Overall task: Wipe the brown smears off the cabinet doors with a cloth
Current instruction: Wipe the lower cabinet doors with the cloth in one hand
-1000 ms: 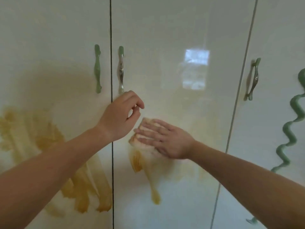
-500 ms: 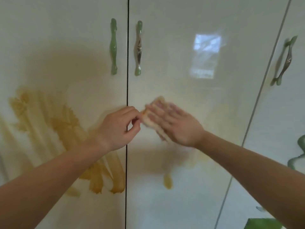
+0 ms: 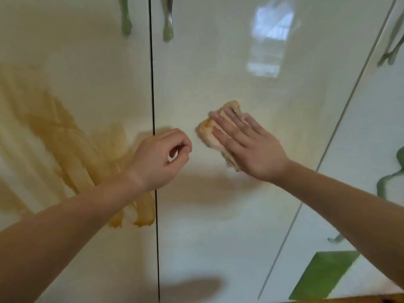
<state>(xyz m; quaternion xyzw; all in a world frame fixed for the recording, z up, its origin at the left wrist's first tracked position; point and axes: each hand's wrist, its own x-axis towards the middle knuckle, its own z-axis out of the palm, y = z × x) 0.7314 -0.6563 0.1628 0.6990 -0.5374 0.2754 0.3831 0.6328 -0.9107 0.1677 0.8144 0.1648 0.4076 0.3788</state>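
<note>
Two hands work: right hand (image 3: 251, 147) presses the cloth (image 3: 213, 130) flat-fingered against the middle door (image 3: 218, 62); left hand (image 3: 159, 158) hovers curled, empty.

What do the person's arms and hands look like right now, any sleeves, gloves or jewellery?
Both forearms are bare up to the frame edge, with no sleeves in view. The left hand and right hand wear no gloves, and no rings, watch or bands show.

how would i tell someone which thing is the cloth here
Find the glossy cream middle cabinet door, right of the dark vertical gap. Halfway up it, the right hand presses flat on a small folded, brown-stained beige cloth. It is the only soft, crumpled thing there; the left hand beside it holds nothing.
</note>
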